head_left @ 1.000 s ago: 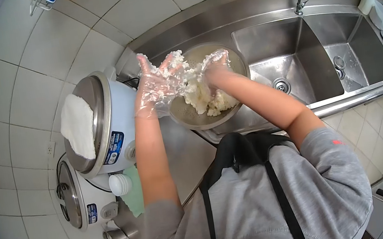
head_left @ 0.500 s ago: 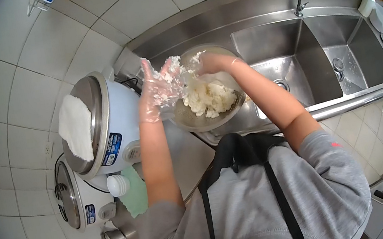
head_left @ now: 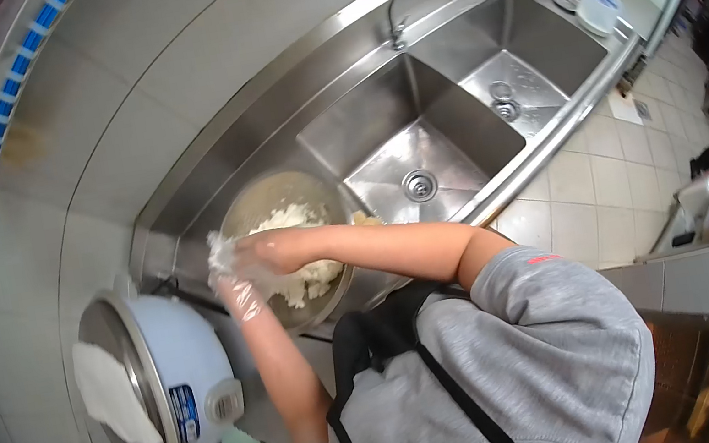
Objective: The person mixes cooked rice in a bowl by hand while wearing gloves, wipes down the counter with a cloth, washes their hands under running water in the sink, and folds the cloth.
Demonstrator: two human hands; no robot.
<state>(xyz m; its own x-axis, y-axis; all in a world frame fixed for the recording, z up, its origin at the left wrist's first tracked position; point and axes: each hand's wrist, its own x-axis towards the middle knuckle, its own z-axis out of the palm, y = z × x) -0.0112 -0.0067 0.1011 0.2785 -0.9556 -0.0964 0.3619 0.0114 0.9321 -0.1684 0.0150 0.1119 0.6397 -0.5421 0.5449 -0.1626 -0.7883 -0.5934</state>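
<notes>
Blue label [head_left: 185, 413] on rice cooker [head_left: 191, 340]: print too blurred to read.

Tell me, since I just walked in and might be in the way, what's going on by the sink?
A person has both hands together at the left side of a round bowl holding white, lumpy food that looks like cooked rice. The left hand is in clear plastic, and the right hand reaches across to it; blur hides exactly what the fingers are doing. The bowl sits beside the double sink, and a folded white cloth lies on the big cooker.
</notes>
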